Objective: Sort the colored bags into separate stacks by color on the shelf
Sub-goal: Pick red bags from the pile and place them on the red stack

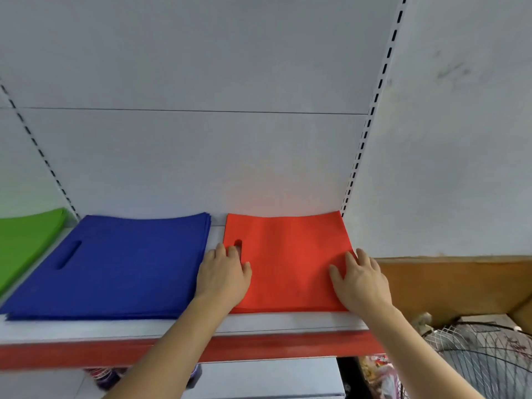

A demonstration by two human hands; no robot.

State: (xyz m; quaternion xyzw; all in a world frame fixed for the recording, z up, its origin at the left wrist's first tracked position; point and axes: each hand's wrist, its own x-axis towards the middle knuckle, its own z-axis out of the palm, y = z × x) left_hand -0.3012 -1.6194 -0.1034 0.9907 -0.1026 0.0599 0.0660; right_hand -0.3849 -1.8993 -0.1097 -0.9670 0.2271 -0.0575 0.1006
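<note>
Bags in three colours, sorted flat along the shelf [172,326]: red stack [288,254] at centre right of the frame, blue stack [123,263] at centre left just beside it with a narrow strip of bare shelf between, green stack [26,237] at the far left edge, partly cut off. Left hand [223,276] flat on the red stack's left edge, fingers straight, fingertips at the cut-out handle slot; grip open, pressing rather than holding. Right hand [361,279] flat on the stack's right edge, fingers spread and straight; grip likewise open, nothing pinched.

Likely thin, soft, non-woven fabric: light, limp, no stiffness to speak of, matte and probably not slippery against skin but apt to slide layer over layer. Not fragile. Edges of the blue stack fanned slightly at its back corner, a hint of how easily sheets shift. Best handled with flat palms for squaring up, as now. For lifting a single bag, best taken by a pinch at a corner or through the handle slot, with care not to drag the sheets beneath. Sorting seemingly near done, judging by the three tidy piles.
</note>
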